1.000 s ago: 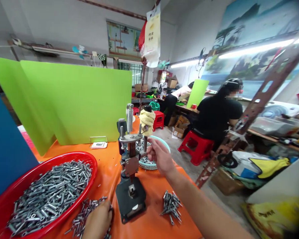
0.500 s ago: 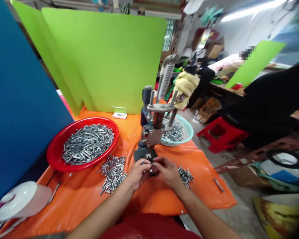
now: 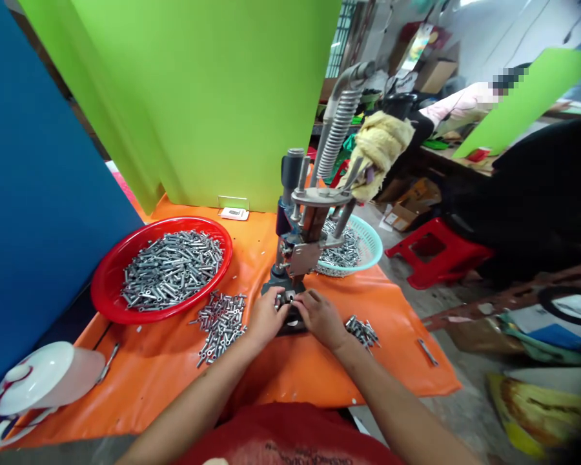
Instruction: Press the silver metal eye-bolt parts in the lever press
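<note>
My left hand (image 3: 267, 316) is closed at the left side of the hand press's base, with a small metal piece (image 3: 278, 301) showing faintly at its fingers. Across from it, my right hand (image 3: 322, 318) pinches thumb and fingertips together by the small block (image 3: 290, 296) on the base; whatever it grips is too small to make out. The hand press (image 3: 304, 258) stands upright over both hands, its spring and cloth-wrapped lever above. Left of my left hand lies a loose pile of small metal tubes (image 3: 223, 326). A smaller pile of metal parts (image 3: 362, 333) is beside my right wrist.
A red basin (image 3: 101, 294) of metal parts stands at left, a light-blue basket (image 3: 372, 242) of them behind the press. A white lidded pot (image 3: 43, 381) sits front left. A spanner (image 3: 428, 352) lies near the right edge. A red stool (image 3: 433, 258) stands beyond.
My hands have moved forward, closer in to the press's block, and drawn a little apart. The view has tilted down and come nearer. The piles look the same.
</note>
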Available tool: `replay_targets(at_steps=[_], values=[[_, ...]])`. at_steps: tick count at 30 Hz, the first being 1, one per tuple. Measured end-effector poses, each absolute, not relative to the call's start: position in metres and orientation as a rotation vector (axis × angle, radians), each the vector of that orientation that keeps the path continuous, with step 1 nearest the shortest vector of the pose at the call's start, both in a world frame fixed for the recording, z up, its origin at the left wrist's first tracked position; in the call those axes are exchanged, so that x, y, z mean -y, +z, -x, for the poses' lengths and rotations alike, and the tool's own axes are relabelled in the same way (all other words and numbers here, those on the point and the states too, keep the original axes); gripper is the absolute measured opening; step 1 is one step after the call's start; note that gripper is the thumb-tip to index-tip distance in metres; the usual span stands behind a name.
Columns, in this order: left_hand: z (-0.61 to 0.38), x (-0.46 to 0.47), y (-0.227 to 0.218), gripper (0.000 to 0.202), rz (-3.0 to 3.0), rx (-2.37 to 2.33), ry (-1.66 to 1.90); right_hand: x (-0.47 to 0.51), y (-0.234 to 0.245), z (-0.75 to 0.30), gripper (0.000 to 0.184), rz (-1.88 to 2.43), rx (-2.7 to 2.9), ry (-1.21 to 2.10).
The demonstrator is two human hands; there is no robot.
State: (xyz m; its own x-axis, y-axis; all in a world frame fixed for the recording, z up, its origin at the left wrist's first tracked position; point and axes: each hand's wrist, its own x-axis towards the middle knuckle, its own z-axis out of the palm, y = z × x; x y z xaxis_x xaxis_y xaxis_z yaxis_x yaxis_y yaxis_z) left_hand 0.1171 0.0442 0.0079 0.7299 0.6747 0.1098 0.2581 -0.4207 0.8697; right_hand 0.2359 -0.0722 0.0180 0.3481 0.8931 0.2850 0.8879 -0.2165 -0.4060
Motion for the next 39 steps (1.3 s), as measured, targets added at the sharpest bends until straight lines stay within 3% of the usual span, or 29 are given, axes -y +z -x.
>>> replay_targets(at_steps=[10,23,30,39], values=[[-0.120,-0.049,0.006,0.025,-2.354,-0.670,0.485,0.067,0.016,-0.248,0.027,2.177,1.518,0.062],[-0.130,-0.041,0.001,0.017,-2.237,-0.777,0.506,0.176,-0.004,-0.329,0.018,2.490,1.185,0.421],[-0.123,-0.039,0.007,0.037,-2.192,-0.713,0.641,0.165,-0.005,-0.332,0.015,2.428,1.066,0.463],[-0.120,-0.011,0.016,0.021,-2.401,-0.218,0.558,0.136,0.044,-0.283,0.019,2.020,1.124,0.557]])
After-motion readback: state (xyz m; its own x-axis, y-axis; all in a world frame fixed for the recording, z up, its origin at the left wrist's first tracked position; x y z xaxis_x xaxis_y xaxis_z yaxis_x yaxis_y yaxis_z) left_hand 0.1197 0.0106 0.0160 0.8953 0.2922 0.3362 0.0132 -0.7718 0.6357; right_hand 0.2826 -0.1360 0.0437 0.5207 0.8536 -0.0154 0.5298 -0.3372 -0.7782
